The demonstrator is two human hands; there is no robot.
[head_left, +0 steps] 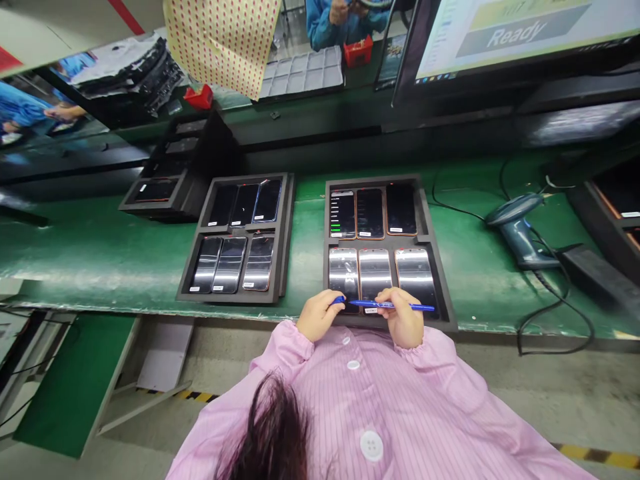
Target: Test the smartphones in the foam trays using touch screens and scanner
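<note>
My right hand (405, 319) grips a blue pen (417, 307), held level with its tip toward the left. In my left hand (319, 316) is the blue pen cap (339, 300), apart from the tip by a small gap. Both hands are over the front edge of a black foam tray (375, 243) holding several phones in two rows. The top left phone (343, 213) has a lit screen with lines of text, two of them green. The other screens look dark, and the front row, with a phone (375, 270) in its middle, reflects bright light.
Left of this tray stands a second foam tray (283, 240) of phones, with stacked black trays (173, 207) behind it. A corded barcode scanner (520, 230) stands on the right of the green bench (475, 287). A monitor (525, 40) shows "Ready". Co-workers in blue (323, 27) sit across.
</note>
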